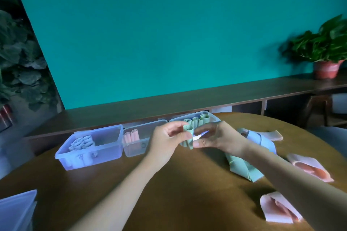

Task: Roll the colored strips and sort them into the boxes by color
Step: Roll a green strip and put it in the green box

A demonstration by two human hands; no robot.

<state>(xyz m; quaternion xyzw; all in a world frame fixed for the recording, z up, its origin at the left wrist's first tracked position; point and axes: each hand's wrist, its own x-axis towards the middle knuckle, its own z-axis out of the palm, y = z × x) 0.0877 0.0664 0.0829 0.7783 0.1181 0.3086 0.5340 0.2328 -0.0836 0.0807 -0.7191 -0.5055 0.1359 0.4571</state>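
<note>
The green roll [188, 137] is held upright above the table's middle, pinched by the left hand [165, 139] at its nine o'clock. The right hand [218, 139], at three o'clock, curls round its tail end, probably to keep the coil tight. At twelve o'clock sits the box of green rolls [210, 116]. The brown round table [178, 184] fronts a teal wall [169, 33].

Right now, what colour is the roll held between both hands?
Pale green, seen in the head view: the roll is pinched by the left hand and right hand.
</note>
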